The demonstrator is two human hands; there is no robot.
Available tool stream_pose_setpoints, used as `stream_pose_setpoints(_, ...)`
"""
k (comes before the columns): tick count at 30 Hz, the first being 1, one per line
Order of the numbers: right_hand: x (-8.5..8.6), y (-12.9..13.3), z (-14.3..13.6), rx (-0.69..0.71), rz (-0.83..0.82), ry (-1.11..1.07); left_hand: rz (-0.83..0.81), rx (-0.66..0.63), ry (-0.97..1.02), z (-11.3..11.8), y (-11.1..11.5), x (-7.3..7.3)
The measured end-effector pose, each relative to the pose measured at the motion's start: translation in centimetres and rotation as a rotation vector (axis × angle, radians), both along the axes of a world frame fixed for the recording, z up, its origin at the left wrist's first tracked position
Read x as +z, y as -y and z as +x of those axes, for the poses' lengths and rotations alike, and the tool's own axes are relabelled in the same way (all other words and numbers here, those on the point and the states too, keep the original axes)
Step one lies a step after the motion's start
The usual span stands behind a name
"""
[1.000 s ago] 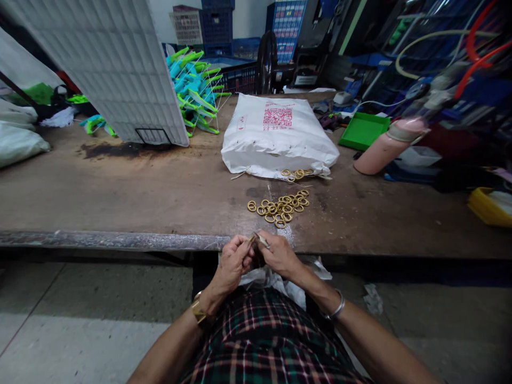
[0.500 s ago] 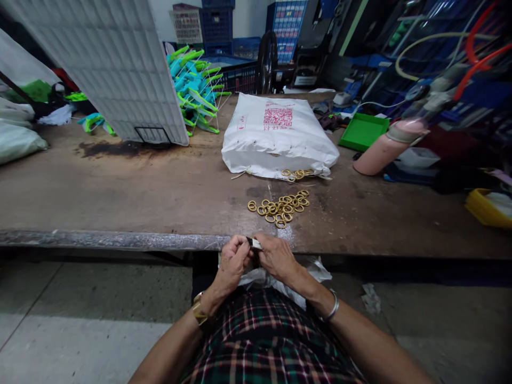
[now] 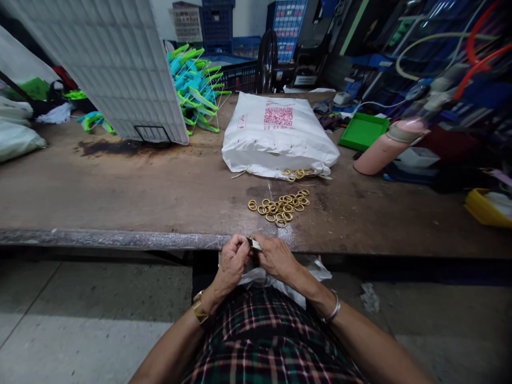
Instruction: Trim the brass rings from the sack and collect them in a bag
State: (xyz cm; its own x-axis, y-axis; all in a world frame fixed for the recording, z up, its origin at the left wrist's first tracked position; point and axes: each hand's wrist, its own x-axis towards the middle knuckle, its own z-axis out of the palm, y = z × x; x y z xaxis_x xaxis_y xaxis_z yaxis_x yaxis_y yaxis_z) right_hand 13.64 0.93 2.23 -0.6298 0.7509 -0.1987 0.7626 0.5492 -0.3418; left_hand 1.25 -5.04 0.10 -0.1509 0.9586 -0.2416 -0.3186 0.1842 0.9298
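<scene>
Head view: a small black-and-white piece [image 3: 255,244] sits at the centre of the frame, just below the worktop's edge, between two hands. The right hand [image 3: 278,257], knuckles upward, grips its pale end; the left hand [image 3: 233,260] meets its dark end, fingers curled in a tight pinch — whatever they enclose is hidden. Both forearms slant inward from the lower corners, a gold-toned watch [image 3: 200,308] on the left wrist, a smooth silver bangle [image 3: 335,307] on the right. Just above the hands lie brass-coloured rings [image 3: 280,207], round and loosely heaped. Beyond, at upper centre, rests a crinkled white sack [image 3: 276,133] printed in red — all on a worn brown worktop [image 3: 140,194].
</scene>
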Motion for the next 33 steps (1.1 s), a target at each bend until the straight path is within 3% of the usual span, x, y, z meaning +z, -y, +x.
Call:
stream_pose_setpoints(10,0.8,0.2,-0.6,0.003,-0.006,0.09,0.006,0.003,0.008,0.0,0.3,0.1)
stream_pose_setpoints(16,0.6,-1.0,-0.6,-0.072,0.037,0.182,0.025,-0.089,0.091,-0.2,1.9,2.0)
stream_pose_setpoints(20,0.8,-3.4,-0.5,-0.161,0.171,0.155,0.013,-0.141,0.291,-0.5,2.1,3.0)
stream_pose_setpoints(27,1.2,-7.9,-2.6,-0.142,0.337,0.109,-0.092,0.006,0.471,-1.7,0.4,2.2)
stream_pose_setpoints(33,0.3,-8.8,-4.2,-0.086,0.327,0.236,-0.182,0.032,0.669,-2.4,0.2,1.3)
